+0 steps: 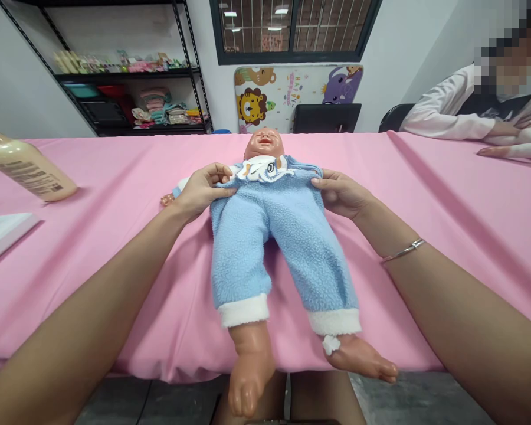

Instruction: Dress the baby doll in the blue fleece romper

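A baby doll (265,141) lies on its back on the pink-covered table, feet toward me and hanging over the front edge. It wears fuzzy light blue pants (241,254) with white cuffs and a top with a white animal-face patch (265,169). My left hand (206,188) pinches the waistband at the left side of the doll. At the other side my right hand (338,192) grips the waistband between thumb and fingers. A small white tuft (331,344) sits at the doll's ankle on the right.
A lotion bottle (33,171) and a white flat box (9,233) are at the left of the pink tablecloth (128,177). A person in a white sleeve (451,109) sits at the far right, arms on the table. Behind stand a black shelf (128,75) and a dark monitor (327,118).
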`<state>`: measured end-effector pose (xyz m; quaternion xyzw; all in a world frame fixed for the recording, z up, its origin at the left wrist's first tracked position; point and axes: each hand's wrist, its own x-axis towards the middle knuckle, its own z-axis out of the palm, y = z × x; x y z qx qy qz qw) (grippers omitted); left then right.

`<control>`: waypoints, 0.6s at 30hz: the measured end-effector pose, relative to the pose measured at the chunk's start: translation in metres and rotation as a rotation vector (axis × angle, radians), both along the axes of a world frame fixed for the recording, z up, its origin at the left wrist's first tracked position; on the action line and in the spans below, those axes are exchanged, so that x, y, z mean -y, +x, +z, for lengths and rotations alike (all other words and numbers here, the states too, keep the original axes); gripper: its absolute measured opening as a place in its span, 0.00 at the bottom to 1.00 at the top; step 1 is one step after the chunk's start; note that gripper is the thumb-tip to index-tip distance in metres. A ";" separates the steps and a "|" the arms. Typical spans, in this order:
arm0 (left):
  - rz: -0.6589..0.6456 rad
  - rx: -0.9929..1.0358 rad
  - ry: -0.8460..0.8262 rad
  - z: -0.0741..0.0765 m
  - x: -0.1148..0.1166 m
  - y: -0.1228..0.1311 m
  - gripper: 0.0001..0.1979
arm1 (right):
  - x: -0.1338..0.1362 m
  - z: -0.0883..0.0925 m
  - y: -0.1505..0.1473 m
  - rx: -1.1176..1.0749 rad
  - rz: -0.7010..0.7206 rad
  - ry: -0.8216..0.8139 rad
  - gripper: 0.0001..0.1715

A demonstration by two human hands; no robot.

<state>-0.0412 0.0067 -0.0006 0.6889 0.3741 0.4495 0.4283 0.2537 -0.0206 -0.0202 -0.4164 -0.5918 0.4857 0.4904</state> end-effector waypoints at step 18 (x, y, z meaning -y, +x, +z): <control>-0.100 0.077 -0.035 -0.004 0.006 0.007 0.33 | 0.004 0.011 -0.012 -0.319 0.072 -0.099 0.25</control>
